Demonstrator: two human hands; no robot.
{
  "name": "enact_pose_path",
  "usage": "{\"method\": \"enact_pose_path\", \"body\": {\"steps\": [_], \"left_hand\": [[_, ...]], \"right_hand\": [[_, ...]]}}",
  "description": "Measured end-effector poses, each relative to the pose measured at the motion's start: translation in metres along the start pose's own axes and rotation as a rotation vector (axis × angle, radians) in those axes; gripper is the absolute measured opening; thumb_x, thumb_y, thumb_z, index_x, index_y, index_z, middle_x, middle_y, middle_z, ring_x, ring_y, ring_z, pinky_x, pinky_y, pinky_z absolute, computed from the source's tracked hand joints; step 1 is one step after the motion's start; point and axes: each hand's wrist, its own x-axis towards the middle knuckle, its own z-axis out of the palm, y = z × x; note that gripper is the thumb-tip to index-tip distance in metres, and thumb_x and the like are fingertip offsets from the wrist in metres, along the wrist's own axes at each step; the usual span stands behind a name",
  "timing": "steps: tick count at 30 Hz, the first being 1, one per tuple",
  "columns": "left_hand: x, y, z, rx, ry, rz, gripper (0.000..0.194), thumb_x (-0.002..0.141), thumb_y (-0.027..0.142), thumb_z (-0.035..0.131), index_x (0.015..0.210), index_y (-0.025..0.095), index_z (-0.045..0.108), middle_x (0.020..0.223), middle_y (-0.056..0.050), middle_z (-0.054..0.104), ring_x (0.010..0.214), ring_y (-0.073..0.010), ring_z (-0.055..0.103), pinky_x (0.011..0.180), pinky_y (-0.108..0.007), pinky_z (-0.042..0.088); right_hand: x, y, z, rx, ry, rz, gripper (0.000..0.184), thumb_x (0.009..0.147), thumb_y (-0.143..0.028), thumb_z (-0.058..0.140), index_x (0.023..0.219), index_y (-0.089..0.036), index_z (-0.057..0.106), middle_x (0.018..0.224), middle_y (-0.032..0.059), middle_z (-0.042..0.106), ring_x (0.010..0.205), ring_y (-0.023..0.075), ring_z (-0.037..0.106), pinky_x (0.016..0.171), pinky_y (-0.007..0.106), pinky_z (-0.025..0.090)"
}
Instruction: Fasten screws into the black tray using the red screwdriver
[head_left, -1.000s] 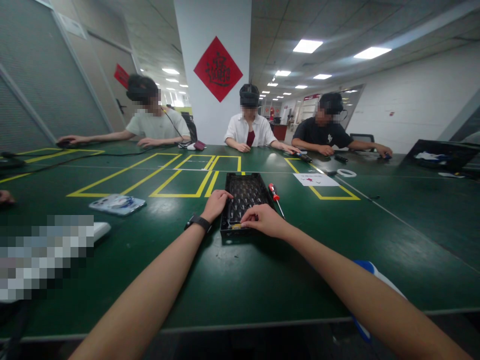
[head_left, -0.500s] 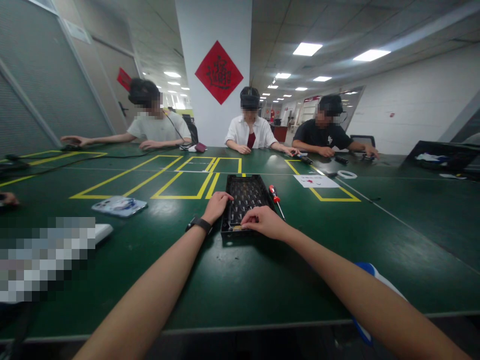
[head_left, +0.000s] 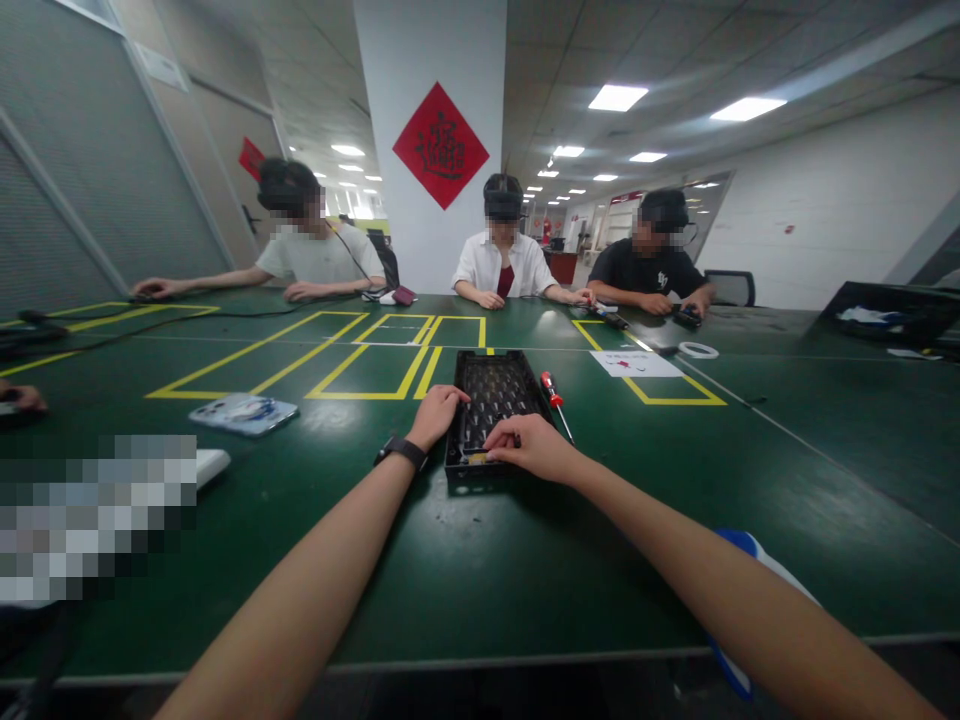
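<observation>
A black plastic case (head_left: 495, 372) with rows of small slots lies lengthwise in front of me. My left hand (head_left: 438, 414) is closed over its left edge, with the fingertips inside the rim and the thumb hidden. At the near end, my right hand (head_left: 531, 446) has its thumb and fingers pinched together low over the case. Whatever is between those fingertips is too small to make out. Beside them, a small yellowish piece (head_left: 477, 459) shows in the near compartment. A red-handled screwdriver (head_left: 553, 396) rests on the table along the case's right side.
On the green table (head_left: 420, 570) lie a phone (head_left: 244, 413) at left, a printed paper (head_left: 636, 364) and a white ring (head_left: 698, 351) at right. A blue-and-white object (head_left: 750, 560) sits under my right forearm. Several co-workers sit around the table.
The view has shifted slightly. Both my hands keep nearly the same places on the case. At the far right, a co-worker's outstretched hand has drawn back toward the body.
</observation>
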Motion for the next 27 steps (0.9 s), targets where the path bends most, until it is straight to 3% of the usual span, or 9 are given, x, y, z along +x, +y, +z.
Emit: {"method": "enact_pose_path", "body": {"steps": [7,27], "left_hand": [[-0.0029,0.0040,-0.0017,0.012,0.003,0.005,0.039,0.078,0.024,0.030,0.078,0.016,0.068,0.092,-0.005,0.066,0.095,-0.0191,0.054,0.090,-0.031,0.040],[-0.0007,0.0003,0.0008,0.003,0.008,-0.003,0.038,0.076,0.023,0.031,0.077,0.016,0.069,0.091,-0.005,0.066,0.094,-0.0195,0.053,0.088,-0.032,0.040]], "right_hand": [[0.0001,0.0038,-0.0011,-0.084,-0.019,-0.018,0.021,0.076,-0.035,0.061,0.081,-0.017,0.070,0.072,0.0030,0.065,0.066,0.0104,0.055,0.061,0.021,0.037],[-0.0003,0.0017,-0.0006,-0.059,-0.020,-0.017,0.020,0.076,-0.034,0.061,0.083,-0.016,0.069,0.073,0.0030,0.065,0.066,0.0106,0.056,0.062,0.022,0.038]]}}
